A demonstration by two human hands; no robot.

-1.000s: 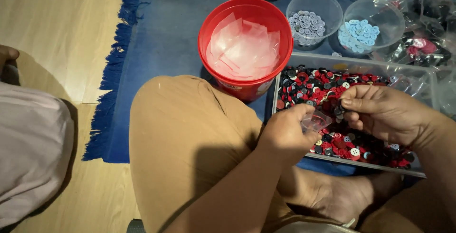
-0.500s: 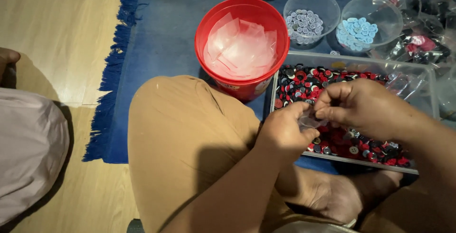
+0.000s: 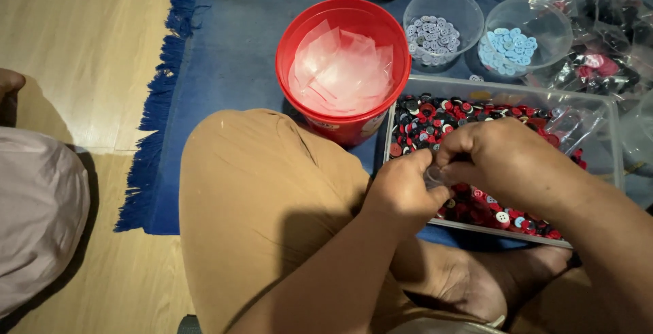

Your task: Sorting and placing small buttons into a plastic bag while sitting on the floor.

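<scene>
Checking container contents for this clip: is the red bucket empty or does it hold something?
Not empty. The red bucket stands upright and open, with a loose pile of small clear plastic bags covering its inside; how deep the pile goes cannot be told.

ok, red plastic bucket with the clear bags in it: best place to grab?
Probably the rim of the red plastic bucket on its far-left side, coming from above. It stands upright and open; the clear tray crowds its right and a knee its near side. No handle shows.
</scene>
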